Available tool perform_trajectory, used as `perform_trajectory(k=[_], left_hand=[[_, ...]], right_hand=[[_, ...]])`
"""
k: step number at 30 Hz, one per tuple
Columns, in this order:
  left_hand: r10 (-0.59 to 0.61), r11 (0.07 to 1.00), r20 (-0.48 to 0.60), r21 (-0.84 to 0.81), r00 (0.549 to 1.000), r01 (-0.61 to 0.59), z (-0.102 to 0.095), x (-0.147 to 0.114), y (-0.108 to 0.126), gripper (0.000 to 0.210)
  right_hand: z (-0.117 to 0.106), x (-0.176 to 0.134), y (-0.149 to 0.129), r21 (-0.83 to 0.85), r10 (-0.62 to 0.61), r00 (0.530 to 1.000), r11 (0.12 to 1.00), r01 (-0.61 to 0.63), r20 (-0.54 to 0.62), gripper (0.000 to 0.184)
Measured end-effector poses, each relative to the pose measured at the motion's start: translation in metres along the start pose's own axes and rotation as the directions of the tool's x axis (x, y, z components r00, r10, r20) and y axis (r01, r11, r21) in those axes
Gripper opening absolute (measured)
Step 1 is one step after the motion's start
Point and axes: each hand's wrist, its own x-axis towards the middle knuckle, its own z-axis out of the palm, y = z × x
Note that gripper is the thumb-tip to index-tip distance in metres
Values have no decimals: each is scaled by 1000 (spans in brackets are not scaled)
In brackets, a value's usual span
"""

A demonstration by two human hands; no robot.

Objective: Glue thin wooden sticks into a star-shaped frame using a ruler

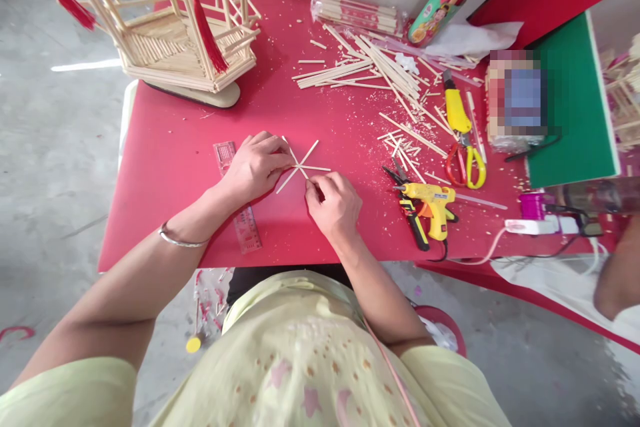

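Short wooden sticks point(315, 167) lie on the red tabletop, meeting at one point in a star shape. My left hand point(257, 163) is at the star's left side, thumb and fingertips closed on a stick near the centre. At the lower right, my right hand point(334, 203) pinches the end of another stick. A clear plastic ruler point(247, 230) lies partly hidden beneath my left wrist. Farther right rest a yellow glue gun point(434, 203) and black-and-yellow pliers point(414, 221).
Loose sticks point(345, 72) and wood crumbs spread across the back of the red table point(165, 167). A stick-built lantern frame point(185, 47) with red tassels stands back left. Scissors point(467, 163), a yellow utility knife point(456, 107) and a power strip point(540, 225) lie right. Someone's arm point(620, 273) shows at the right edge.
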Motion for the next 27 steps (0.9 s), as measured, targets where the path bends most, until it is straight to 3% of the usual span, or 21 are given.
perform_trajectory(k=[27], left_hand=[[9, 1000, -11, -8, 1000, -9, 0, 0, 0, 33]], right_hand=[[1, 0, -1, 18, 2, 1000, 1000, -2, -3, 16]])
